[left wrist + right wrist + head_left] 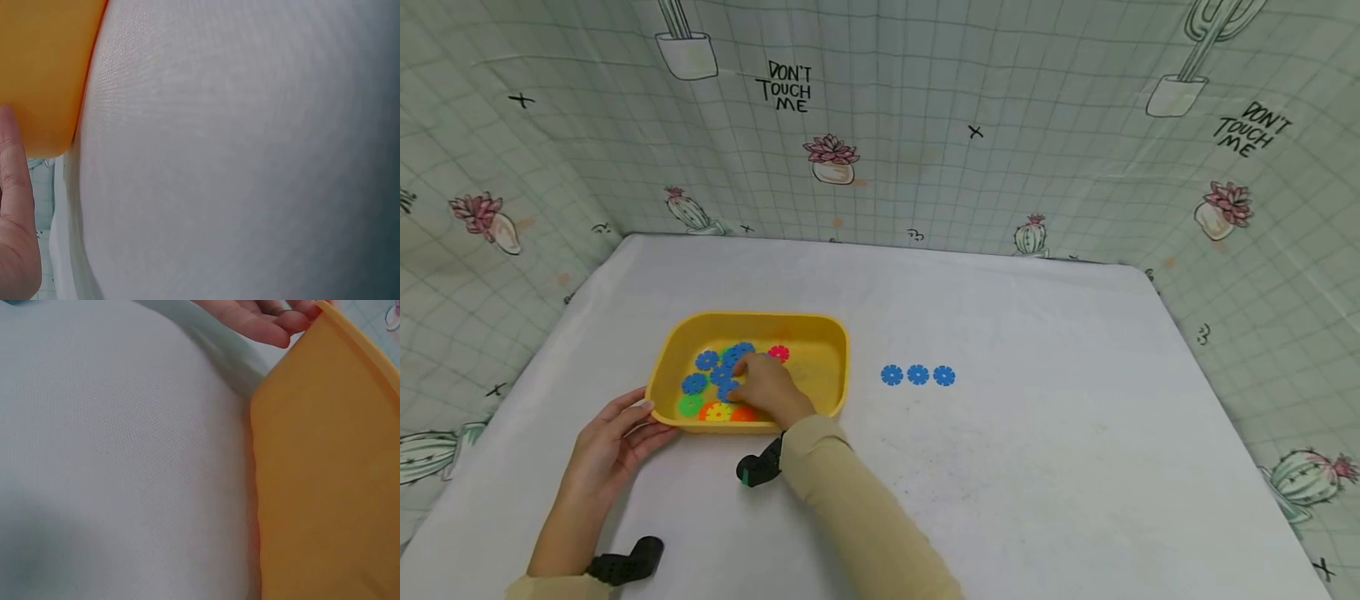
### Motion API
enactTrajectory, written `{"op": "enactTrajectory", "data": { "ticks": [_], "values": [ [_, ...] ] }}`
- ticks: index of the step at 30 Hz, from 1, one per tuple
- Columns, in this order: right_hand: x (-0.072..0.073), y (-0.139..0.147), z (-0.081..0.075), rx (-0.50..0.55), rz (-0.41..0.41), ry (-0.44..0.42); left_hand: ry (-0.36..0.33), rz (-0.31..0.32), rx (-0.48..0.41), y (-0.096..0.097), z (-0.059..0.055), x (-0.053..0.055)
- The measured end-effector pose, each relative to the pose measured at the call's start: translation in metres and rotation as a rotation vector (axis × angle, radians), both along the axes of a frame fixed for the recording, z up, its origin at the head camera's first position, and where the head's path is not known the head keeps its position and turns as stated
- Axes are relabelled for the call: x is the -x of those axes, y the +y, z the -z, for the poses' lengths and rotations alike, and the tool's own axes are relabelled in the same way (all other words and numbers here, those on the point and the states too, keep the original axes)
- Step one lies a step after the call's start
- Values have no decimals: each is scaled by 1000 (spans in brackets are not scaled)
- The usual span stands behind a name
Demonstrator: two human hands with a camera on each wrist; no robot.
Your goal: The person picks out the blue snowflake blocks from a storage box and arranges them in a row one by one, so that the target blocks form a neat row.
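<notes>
While the left hand [613, 437] has the near left corner of the yellow tray [816, 358] between thumb and fingers in the head view, the right hand [772, 390] is over the tray, fingers bent down into the pile. Thumb and forefinger of the right hand sit a bit apart at the blue discs [694, 383]; can't tell if one is gripped. Green disc [689, 406] between the two hands, yellow disc [718, 412] and orange disc [744, 414] on the near side of the right fingers, pink-red disc [779, 353] just beyond the right knuckles. Row of three blue discs [917, 375], flat on the white table [1037, 467] outside the tray, to the right of the right hand, small gaps between them. Black wrist device [758, 469] under the right cuff, another on the left wrist. Patterned cloth [910, 167] beyond both hands

Left wrist view: left hand at the left edge, one finger along the tray's outer wall, table filling most of the rest

Right wrist view: tray's outer wall on the right side, left-hand fingers at its corner up top, partly bent, one fingertip at the rim
</notes>
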State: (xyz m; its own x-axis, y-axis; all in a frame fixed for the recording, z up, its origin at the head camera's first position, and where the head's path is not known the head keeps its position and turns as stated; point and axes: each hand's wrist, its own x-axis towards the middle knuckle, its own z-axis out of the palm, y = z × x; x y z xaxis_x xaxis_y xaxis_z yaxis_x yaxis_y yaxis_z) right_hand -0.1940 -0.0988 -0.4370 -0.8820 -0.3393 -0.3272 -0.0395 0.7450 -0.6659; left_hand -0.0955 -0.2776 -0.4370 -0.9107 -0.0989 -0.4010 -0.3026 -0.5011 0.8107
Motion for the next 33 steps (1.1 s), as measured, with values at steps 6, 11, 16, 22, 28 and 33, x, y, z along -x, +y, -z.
{"op": "enactTrajectory", "data": {
  "ticks": [6,11,16,22,28,33],
  "values": [
    [-2,-4,-3,-47,24,-14,0,2,-10,0,-1,0],
    [-1,-7,-3,-75,36,-21,-3,0,-13,-1,-2,0],
    [-1,-8,-3,-82,46,-34,1,-2,-28,-1,-2,-1],
    [0,-8,-2,-96,38,-33,-5,0,-28,-1,-2,0],
    [2,-7,-2,-138,18,-36,-3,1,-28,-2,-1,0],
    [4,-4,-2,-124,-10,-36,8,7,-31,-2,-1,0]
  ]
}}
